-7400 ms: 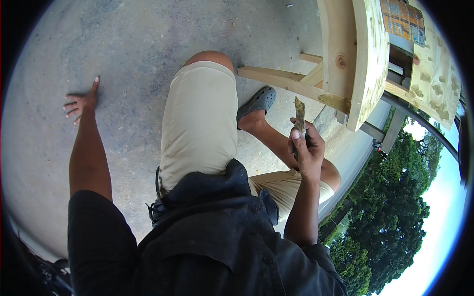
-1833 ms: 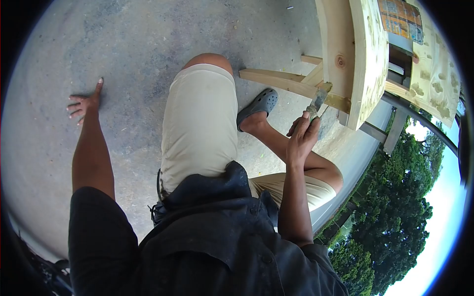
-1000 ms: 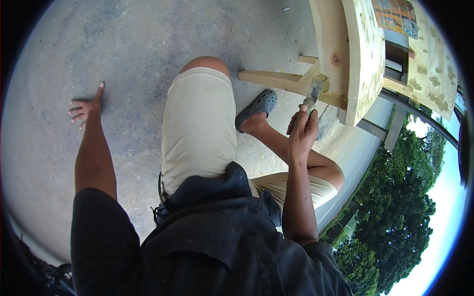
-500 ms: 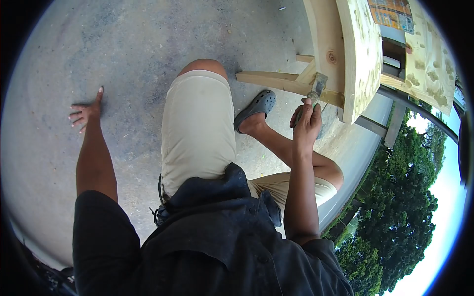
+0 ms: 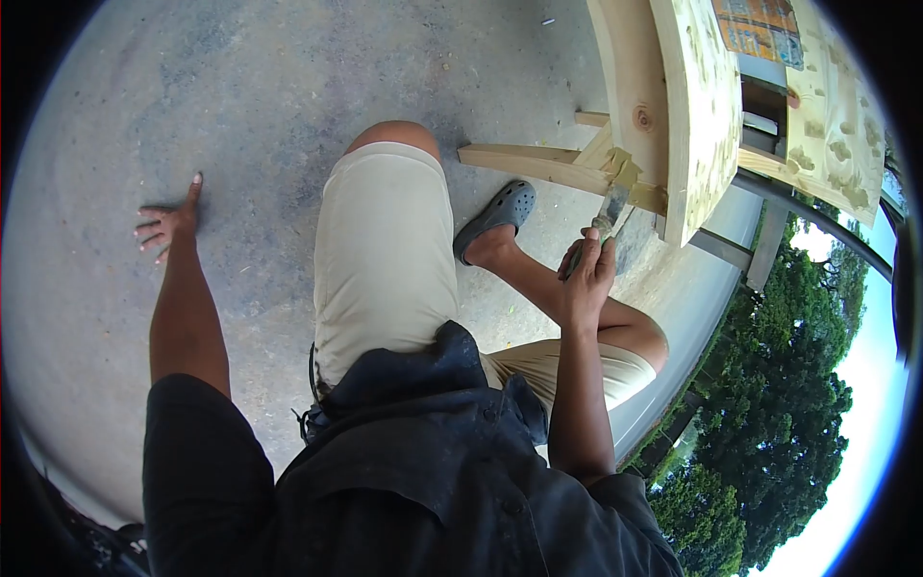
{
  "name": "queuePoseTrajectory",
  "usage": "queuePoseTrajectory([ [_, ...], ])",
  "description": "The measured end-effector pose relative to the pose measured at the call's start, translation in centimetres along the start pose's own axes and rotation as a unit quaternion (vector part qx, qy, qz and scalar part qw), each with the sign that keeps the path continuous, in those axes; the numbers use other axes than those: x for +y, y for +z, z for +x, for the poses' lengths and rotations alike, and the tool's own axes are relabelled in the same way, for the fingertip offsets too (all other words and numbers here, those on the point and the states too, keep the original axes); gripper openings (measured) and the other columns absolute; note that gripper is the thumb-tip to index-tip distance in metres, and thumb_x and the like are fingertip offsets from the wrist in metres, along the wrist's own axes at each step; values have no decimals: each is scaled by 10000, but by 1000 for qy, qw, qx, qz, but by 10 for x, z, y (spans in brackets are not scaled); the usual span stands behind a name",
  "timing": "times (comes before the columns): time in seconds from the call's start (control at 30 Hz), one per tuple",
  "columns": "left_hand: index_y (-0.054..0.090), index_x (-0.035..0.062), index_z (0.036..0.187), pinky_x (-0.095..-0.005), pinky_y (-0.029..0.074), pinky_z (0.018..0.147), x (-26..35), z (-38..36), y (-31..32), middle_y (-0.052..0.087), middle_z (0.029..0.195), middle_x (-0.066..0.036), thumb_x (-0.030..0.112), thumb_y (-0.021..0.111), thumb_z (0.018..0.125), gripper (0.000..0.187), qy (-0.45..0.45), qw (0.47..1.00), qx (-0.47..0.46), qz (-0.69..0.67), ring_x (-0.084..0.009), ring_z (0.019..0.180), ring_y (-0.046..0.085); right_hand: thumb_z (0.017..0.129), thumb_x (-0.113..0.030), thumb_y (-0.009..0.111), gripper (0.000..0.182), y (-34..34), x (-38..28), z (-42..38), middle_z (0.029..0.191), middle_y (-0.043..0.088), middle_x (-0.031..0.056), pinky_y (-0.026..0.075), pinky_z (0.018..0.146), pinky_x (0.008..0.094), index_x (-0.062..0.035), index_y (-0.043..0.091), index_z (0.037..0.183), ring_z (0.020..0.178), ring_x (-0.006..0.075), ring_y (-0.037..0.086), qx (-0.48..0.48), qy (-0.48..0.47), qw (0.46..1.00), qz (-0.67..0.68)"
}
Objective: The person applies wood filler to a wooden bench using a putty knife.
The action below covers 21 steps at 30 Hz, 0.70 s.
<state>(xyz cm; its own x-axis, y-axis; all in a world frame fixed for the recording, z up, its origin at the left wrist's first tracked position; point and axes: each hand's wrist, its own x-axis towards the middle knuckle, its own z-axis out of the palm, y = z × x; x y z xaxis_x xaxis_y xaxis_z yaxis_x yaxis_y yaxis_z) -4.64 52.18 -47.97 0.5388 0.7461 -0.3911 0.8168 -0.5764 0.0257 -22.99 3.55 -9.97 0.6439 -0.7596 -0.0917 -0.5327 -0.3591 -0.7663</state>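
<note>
My right hand [image 5: 587,274] is wrapped round the handle of a putty knife [image 5: 613,204], whose blade points up toward the wooden furniture frame. Yellowish putty [image 5: 622,167] lies at the blade's tip, beside the lower part of the pale wooden panel [image 5: 642,91]. On the far left my left hand [image 5: 171,224] rests on the concrete floor [image 5: 260,67] with its fingers spread, holding nothing.
A wooden leg with a brace [image 5: 538,163] juts left from the panel. Putty-spotted boards [image 5: 836,125] and an orange-stained piece [image 5: 760,29] are at the upper right. My foot in a grey clog [image 5: 510,207] stands near the leg. Trees [image 5: 769,404] show at the right.
My right hand has moved slightly down and left with the putty knife. Yellowish putty now shows at the blade's tip. My left hand has stayed nearly still.
</note>
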Motion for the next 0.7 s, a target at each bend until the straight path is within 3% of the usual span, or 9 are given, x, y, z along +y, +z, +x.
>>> queuePoseTrajectory([
  [0.07,-114,130,1550,-776,12,1049,-6,3,4,-164,1576,-280,931,634,483,1529,2,1000,7,3,-541,1420,-166,1050,-286,471,253,4,3,-15,614,422,-27,333,435,221,-48,510,974,511,41,395,-4,55,998,43],
  [0.2,-114,131,1551,-779,10,1046,0,-1,-1,-168,1572,-287,927,638,483,1529,4,1000,-4,3,-546,1417,-168,1051,-314,455,295,7,-25,-4,572,449,-5,311,406,221,-37,516,972,454,52,402,-16,-29,999,-11],
  [0.37,-115,133,1551,-778,3,1047,0,-2,-1,-171,1571,-288,918,648,489,1525,-4,1000,-5,-3,-547,1414,-175,1050,-319,457,300,-4,14,-3,587,457,-6,323,401,214,-32,519,989,455,53,409,-4,25,1000,13],
  [0.5,-116,134,1550,-780,-2,1045,-5,2,1,-172,1571,-286,919,648,487,1526,5,1000,3,-5,-545,1416,-173,1051,-318,457,306,5,7,-15,585,432,-21,324,402,214,-26,524,992,456,49,396,3,38,999,7],
  [0.57,-116,135,1550,-780,-3,1045,-1,-1,-1,-172,1571,-286,919,648,487,1526,5,1000,-4,-5,-544,1416,-173,1044,-296,487,282,3,0,-4,622,419,-27,321,447,223,-63,470,886,523,44,375,-21,-12,999,-24],
  [0.67,-117,135,1550,-779,-5,1046,2,-3,-5,-170,1572,-285,914,654,488,1527,-3,1000,-7,-1,-540,1417,-177,1043,-291,492,299,-10,14,13,618,409,-31,316,456,229,-65,451,852,527,46,356,0,-4,998,-63],
  [0.7,-117,135,1550,-779,-5,1046,2,-3,-4,-168,1573,-285,914,655,486,1528,0,1000,-6,-4,-540,1417,-177,1050,-273,468,266,-7,17,8,583,408,-38,306,410,212,-33,521,951,463,40,359,-4,1,998,-65],
])
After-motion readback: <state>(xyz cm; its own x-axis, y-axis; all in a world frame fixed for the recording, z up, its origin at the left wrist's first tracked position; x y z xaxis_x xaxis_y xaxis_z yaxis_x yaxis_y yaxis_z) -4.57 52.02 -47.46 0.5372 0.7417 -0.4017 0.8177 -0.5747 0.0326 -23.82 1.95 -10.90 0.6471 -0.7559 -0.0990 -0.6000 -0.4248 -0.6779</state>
